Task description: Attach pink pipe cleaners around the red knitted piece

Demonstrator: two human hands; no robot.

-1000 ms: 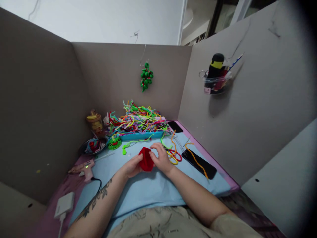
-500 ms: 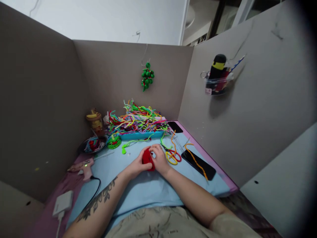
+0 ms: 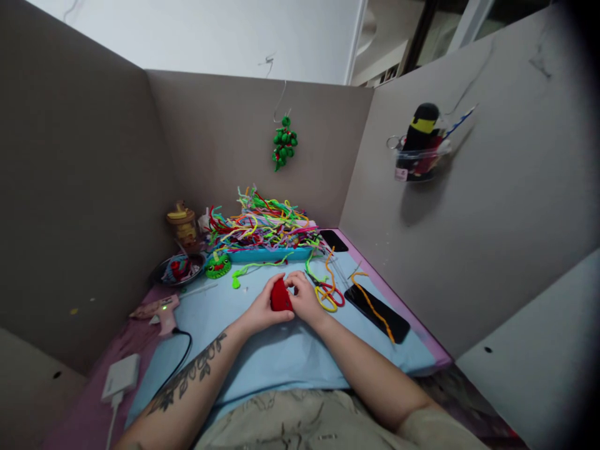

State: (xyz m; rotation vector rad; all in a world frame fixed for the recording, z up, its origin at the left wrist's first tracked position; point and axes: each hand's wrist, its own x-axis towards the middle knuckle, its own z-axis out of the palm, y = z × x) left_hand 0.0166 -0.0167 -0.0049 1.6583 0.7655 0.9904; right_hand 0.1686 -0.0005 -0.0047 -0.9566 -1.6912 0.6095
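Observation:
Between my hands, above the blue work surface [image 3: 234, 350], is a small red fuzzy piece [image 3: 280, 297], rounded at the top. My left hand [image 3: 260, 310] grips it from the left, the thumb along its lower edge and the fingers behind its upper left side. At its right edge, the bent fingers of my right hand [image 3: 305, 299] are pressed together; whether they pinch a fine part of it is hidden. Scissors [image 3: 329, 296] with yellow and red handles lie right of my right hand. A green round fuzzy figure [image 3: 218, 266] sits beyond my left hand.
A blue tray [image 3: 267, 255] heaped with colourful fuzzy stems stands at the back. To the left are a pink glue gun [image 3: 165, 314], a white power adapter [image 3: 120, 377] and a dark bowl [image 3: 159, 274]. A black phone [image 3: 379, 315] lies right, an orange stem across it.
The red piece has turned, showing a broader face. My left thumb has slid off its front to the lower edge. The whole view has shifted slightly.

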